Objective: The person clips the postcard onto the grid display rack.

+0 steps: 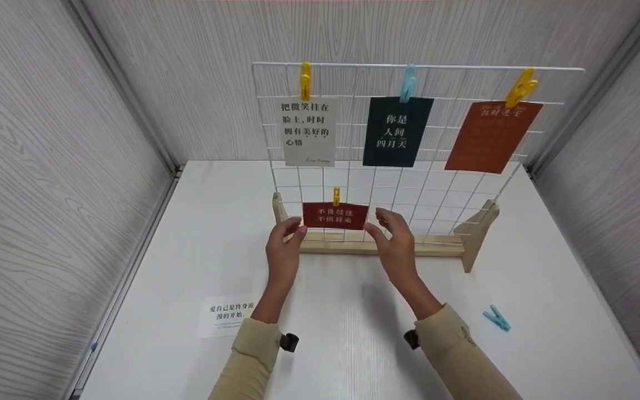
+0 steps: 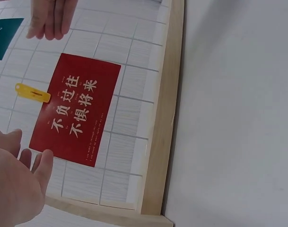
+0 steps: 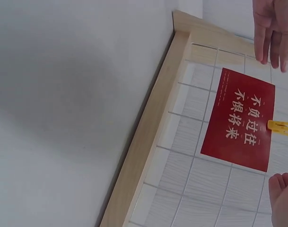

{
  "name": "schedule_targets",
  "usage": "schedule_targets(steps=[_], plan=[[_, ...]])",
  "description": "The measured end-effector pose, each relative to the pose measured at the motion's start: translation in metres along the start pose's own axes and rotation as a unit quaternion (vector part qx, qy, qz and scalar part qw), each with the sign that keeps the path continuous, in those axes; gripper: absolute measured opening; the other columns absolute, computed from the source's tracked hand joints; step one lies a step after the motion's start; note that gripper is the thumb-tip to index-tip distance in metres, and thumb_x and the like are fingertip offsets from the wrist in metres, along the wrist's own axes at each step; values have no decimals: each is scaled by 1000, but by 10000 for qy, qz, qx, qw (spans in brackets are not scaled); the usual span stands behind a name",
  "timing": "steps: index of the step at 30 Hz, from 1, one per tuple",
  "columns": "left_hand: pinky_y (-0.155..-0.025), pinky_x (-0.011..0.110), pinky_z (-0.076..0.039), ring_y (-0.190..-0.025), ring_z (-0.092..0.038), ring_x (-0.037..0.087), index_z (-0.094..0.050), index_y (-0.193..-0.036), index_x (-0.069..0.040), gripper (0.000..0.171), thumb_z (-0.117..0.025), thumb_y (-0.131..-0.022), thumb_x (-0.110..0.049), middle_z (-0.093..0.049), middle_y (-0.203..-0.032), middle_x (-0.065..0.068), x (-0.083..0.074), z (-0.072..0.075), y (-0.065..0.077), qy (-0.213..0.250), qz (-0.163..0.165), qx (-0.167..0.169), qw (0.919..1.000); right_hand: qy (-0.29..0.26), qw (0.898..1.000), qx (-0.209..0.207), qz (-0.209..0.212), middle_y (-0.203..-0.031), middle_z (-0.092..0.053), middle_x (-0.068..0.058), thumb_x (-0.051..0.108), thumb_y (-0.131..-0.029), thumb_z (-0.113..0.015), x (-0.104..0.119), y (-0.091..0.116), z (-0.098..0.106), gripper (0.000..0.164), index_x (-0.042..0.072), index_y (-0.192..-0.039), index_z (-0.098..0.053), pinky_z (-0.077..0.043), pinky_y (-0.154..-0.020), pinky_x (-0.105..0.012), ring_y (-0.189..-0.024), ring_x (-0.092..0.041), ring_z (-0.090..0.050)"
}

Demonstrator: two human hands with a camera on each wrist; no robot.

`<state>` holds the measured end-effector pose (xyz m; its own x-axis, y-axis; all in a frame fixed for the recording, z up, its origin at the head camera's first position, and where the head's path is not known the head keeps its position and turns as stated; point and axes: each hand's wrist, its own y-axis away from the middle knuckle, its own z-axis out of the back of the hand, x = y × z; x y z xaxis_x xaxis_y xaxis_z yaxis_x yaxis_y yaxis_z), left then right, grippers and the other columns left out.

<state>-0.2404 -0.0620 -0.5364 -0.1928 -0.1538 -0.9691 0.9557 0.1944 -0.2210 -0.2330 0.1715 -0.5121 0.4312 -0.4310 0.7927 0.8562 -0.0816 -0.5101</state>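
A red card [image 1: 335,223] with pale lettering hangs low on the white wire grid [image 1: 431,183], held at its top edge by a yellow clip [image 1: 336,196]. My left hand [image 1: 284,247] is at the card's left edge, fingers loosely bent and gripping nothing. By the right edge, my right hand [image 1: 398,244] holds its thumb and fingers apart, with nothing between them. In the left wrist view, the left fingertips [image 2: 45,163] lie close to a corner of the card; contact is hard to tell. The right wrist view shows both hands apart from the card [image 3: 240,118].
Above hang a white card [image 1: 310,150], a dark green card [image 1: 395,155] and an orange-red card [image 1: 478,150], each under a clip. A wooden stand [image 1: 475,233] supports the grid. On the white table lie another white card [image 1: 214,328] and a blue clip [image 1: 498,318].
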Motion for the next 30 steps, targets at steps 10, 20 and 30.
schedule_targets(steps=[10,20,30], plan=[[-97,36,-53,-118,-58,19,-63,-129,-12,33,-67,-99,-27,-62,-127,6,4,36,31,-293,368,41,9989,-147,9982,310,-485,-129,-62,-9,19,-92,-73,-12,36,56,43,7,-132,-62,-49,-103,-35,-123,-23,-59],[-100,38,-53,-115,-59,17,-65,-127,-10,31,-66,-99,-23,-63,-125,6,16,74,45,-795,718,185,9941,375,9927,297,-1108,-136,-58,-9,21,-92,-74,-32,66,110,49,8,-137,-59,-46,-102,-17,-128,-18,-55],[-102,42,-51,-119,-59,24,-62,-132,-10,33,-63,-101,-21,-60,-132,12,36,121,54,-1499,1192,371,9808,1268,9797,231,-1537,-136,-56,-12,26,-93,-73,-64,86,158,53,6,-140,-56,-41,-95,-6,-125,-20,-52]])
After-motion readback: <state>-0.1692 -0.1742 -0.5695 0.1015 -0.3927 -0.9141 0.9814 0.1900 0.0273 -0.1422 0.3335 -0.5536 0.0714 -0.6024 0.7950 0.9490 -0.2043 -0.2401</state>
